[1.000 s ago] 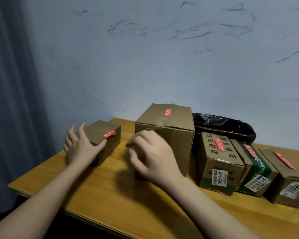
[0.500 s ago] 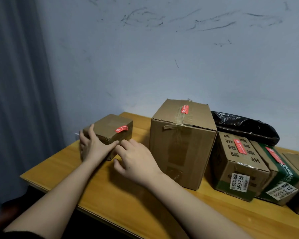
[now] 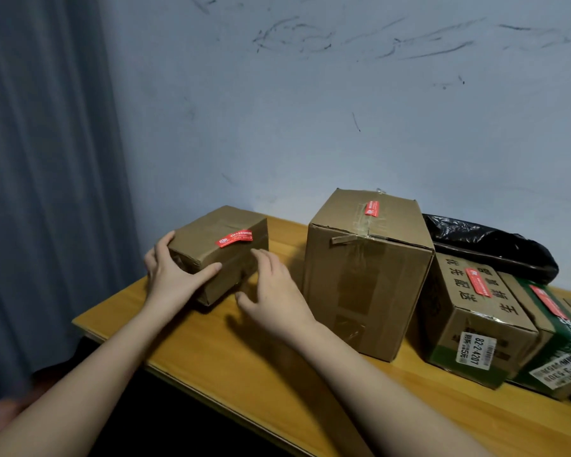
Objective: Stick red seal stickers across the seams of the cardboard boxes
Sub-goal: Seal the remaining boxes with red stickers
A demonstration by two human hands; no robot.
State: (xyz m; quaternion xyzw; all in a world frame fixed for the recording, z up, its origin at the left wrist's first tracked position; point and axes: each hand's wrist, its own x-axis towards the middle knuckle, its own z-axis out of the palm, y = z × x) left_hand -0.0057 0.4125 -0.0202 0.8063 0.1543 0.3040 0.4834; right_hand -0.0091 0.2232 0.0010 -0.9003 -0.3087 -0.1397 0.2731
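A small cardboard box sits at the table's far left with a red seal sticker across its top seam. My left hand holds its near left corner, fingers round the left side and thumb across the front face. My right hand hovers with relaxed fingers at the box's right front side, fingertips at or just off the cardboard. A tall box to the right carries a red sticker over its taped top seam.
Right of the tall box lie a printed box and a green box, each with a red sticker on top. A black plastic bag lies behind them. The wooden table ends at a grey curtain on the left; a wall stands behind.
My right hand moved left from in front of the tall box to the small box. My left hand went from lying on the small box's side to holding its corner.
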